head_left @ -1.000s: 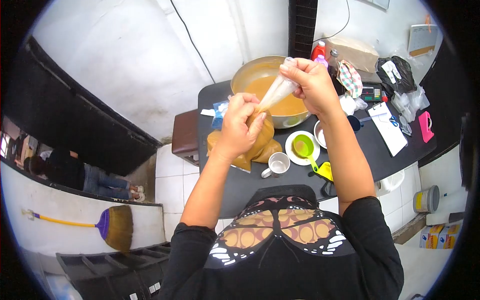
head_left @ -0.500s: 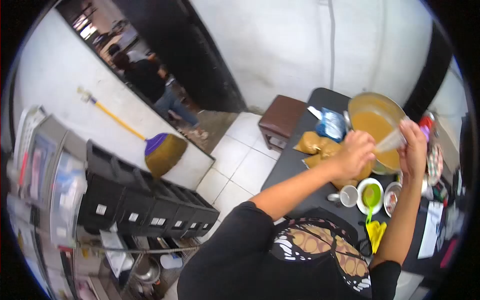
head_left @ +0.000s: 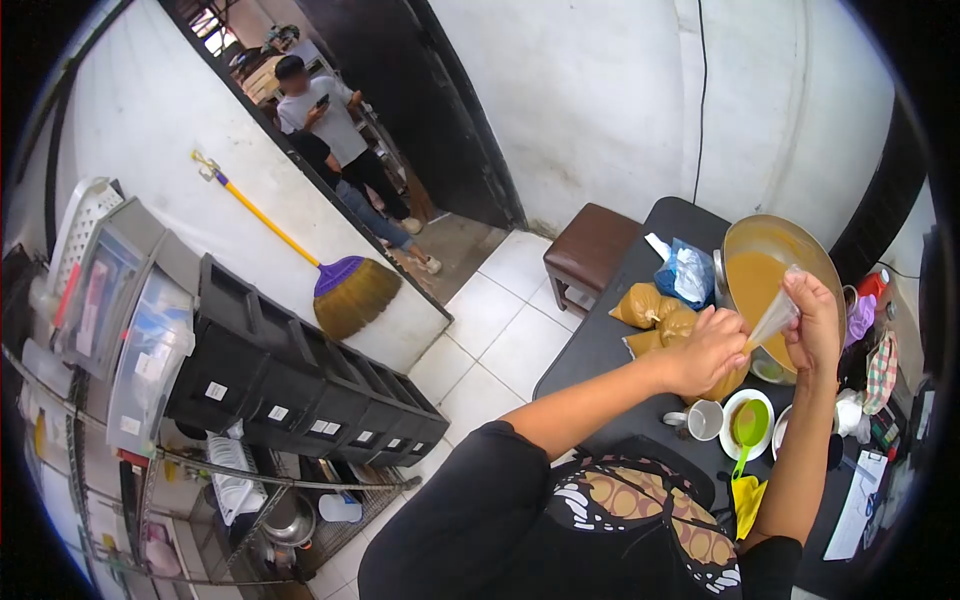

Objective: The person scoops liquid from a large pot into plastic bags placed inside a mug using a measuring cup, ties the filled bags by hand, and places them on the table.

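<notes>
A clear plastic bag (head_left: 773, 320) with brown sauce in its lower part is stretched between my hands over the table. My left hand (head_left: 706, 352) is closed around the bag's neck, just above the sauce. The bag's open top end is pinched in my right hand (head_left: 815, 318), higher and to the right. Behind them stands a large metal pot (head_left: 770, 228) with brown sauce inside. Filled bags of brown sauce (head_left: 640, 305) lie left of the pot, partly hidden by my left hand. A green ladle (head_left: 745, 428) rests in a white bowl (head_left: 727, 408) below my hands.
A white mug (head_left: 705, 420), a blue plastic packet (head_left: 686, 272) and a yellow cloth (head_left: 747, 500) are on the black table (head_left: 590, 365). A brown stool (head_left: 597, 245) stands beside it. Black drawers (head_left: 260, 385) and a broom (head_left: 350, 290) are left. A person (head_left: 335, 120) stands in the doorway.
My view has shifted, so the table sits lower and further right. Both hands stay on the bag, its top now drawn out narrower. A person in a white shirt now shows in the doorway.
</notes>
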Demonstrator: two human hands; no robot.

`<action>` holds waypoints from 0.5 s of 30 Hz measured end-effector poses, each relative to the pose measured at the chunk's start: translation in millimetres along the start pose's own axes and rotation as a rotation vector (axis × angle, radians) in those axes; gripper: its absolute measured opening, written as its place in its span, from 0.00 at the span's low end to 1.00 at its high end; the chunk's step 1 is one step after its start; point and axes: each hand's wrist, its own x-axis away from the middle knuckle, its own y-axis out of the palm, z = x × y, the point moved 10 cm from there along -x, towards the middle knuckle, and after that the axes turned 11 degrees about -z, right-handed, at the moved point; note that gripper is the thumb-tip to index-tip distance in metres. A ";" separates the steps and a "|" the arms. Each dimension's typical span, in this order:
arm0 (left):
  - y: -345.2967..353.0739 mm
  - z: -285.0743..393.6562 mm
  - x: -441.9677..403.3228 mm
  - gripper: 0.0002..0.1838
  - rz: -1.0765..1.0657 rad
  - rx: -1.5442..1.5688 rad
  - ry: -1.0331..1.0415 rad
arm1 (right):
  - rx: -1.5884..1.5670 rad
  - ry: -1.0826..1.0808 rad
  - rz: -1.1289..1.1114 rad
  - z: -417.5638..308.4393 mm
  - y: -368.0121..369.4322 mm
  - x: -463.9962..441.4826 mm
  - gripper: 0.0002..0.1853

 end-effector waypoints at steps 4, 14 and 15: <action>5.7 1.7 0.7 0.05 -0.061 -0.019 -0.005 | -0.053 0.044 -0.068 6.6 12.6 -3.7 0.06; 13.6 -4.6 2.8 0.09 0.006 0.250 -0.072 | -0.095 0.059 -0.044 10.7 20.0 -5.2 0.07; 14.5 -7.0 3.1 0.10 0.026 0.307 -0.085 | -0.081 0.054 -0.031 11.0 17.8 -5.0 0.07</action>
